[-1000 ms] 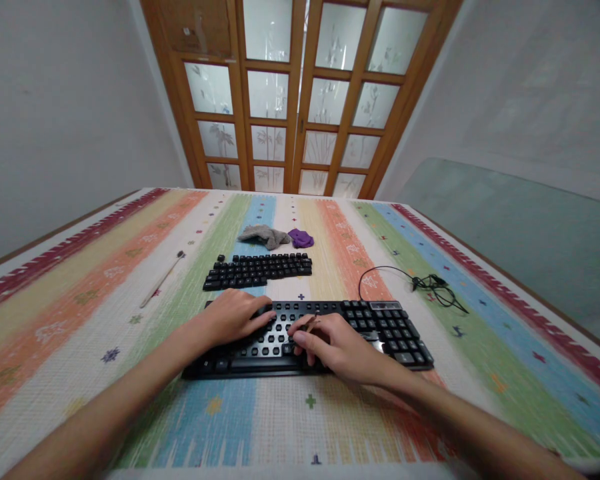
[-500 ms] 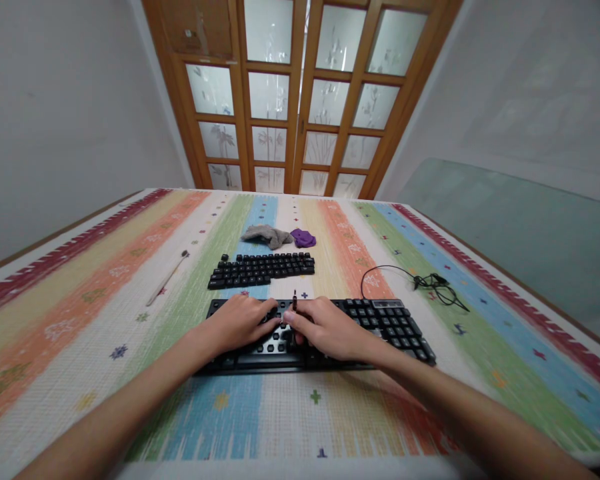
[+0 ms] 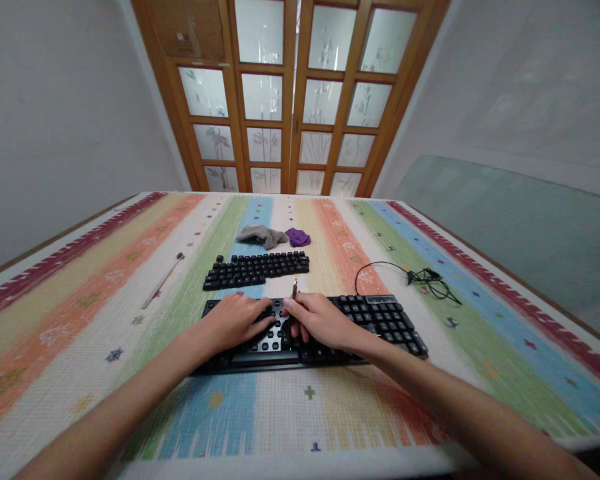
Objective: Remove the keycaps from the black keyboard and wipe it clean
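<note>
While the left hand (image 3: 235, 319) bears down on the black keyboard (image 3: 300, 357), its thumb stands apart from the half-curled fingers, and I see nothing gripped in it. From the head view, the only one to go by, the right hand (image 3: 320, 320) is closed in a pinch around a slender tool (image 3: 295, 289) whose upper end pokes up past the thumb; the lower end is hidden, so I can't tell what it touches. The keyboard lies across the near part of the tabletop (image 3: 330, 413), under both hands, with stubby posts bare between them and keys seated toward the number pad.

Just beyond sits a block of loose keycaps (image 3: 257, 270) in rows, with a grey cloth (image 3: 261, 236) and a purple cloth (image 3: 298, 237) farther back. A thin stick (image 3: 163, 281) with a dark tip lies off to the left, and the bunched cable (image 3: 433, 280) to the right.

To my eye, the step in hand is close work with the tool at the edge of the bare patch. The next move calls for a steady left hand and careful placing of the tool's hidden end.
</note>
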`<control>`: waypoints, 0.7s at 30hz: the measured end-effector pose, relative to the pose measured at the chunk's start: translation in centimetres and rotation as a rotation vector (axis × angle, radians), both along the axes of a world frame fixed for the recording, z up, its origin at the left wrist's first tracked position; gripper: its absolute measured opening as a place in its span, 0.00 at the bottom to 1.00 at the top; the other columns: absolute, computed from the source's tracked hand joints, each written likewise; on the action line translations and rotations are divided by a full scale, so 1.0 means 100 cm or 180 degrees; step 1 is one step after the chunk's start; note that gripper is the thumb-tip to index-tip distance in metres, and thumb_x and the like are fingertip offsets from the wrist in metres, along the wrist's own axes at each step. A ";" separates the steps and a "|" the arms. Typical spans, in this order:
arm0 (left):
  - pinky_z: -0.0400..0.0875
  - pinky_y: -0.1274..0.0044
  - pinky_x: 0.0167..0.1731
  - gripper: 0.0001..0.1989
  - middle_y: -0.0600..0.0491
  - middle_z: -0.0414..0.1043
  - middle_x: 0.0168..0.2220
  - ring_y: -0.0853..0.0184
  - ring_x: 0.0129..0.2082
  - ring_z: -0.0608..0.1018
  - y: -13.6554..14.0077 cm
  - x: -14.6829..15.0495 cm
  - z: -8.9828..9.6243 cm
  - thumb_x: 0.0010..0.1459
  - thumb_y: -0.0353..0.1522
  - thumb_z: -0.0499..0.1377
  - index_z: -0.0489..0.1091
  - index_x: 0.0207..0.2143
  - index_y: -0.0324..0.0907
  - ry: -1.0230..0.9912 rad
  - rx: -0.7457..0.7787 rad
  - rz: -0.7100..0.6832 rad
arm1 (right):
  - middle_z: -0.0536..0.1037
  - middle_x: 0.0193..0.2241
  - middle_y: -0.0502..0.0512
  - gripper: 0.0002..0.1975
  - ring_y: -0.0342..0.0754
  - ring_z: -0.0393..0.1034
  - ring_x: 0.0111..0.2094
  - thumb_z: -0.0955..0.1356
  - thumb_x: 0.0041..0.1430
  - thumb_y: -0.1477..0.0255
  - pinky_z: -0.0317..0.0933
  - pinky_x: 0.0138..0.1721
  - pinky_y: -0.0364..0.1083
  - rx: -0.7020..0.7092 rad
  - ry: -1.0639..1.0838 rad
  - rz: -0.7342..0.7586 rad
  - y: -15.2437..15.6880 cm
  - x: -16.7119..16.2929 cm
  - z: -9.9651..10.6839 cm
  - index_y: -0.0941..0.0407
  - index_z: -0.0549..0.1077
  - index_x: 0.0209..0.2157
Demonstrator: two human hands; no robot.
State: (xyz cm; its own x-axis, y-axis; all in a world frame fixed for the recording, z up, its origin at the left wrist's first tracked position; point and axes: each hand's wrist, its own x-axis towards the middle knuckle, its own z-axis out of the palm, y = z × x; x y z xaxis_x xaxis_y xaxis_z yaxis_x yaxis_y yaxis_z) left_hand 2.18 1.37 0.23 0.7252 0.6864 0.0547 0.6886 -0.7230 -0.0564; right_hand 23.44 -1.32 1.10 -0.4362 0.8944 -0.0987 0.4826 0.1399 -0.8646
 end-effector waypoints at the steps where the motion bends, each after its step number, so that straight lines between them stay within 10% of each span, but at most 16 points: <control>1: 0.67 0.74 0.28 0.15 0.47 0.77 0.29 0.60 0.28 0.79 -0.001 0.000 0.001 0.67 0.39 0.51 0.71 0.44 0.40 -0.0061 -0.0041 -0.0029 | 0.73 0.20 0.49 0.16 0.40 0.64 0.17 0.57 0.71 0.65 0.58 0.21 0.39 -0.0013 0.0058 0.0002 0.000 0.002 -0.002 0.59 0.69 0.34; 21: 0.62 0.81 0.27 0.06 0.55 0.77 0.27 0.70 0.25 0.76 -0.013 0.021 0.024 0.62 0.34 0.61 0.76 0.35 0.40 -0.1185 -0.1438 -0.0730 | 0.73 0.25 0.50 0.15 0.42 0.66 0.25 0.59 0.71 0.69 0.60 0.34 0.42 0.0865 0.0250 0.0280 -0.024 0.025 0.029 0.59 0.70 0.31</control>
State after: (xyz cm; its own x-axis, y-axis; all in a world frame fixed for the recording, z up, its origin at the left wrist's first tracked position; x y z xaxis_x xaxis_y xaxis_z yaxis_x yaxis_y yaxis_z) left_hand 4.29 0.12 2.63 0.8449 0.5299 0.0728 0.4277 -0.7510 0.5030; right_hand 25.91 -3.76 4.03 -0.5100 0.8419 0.1764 0.3913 0.4097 -0.8240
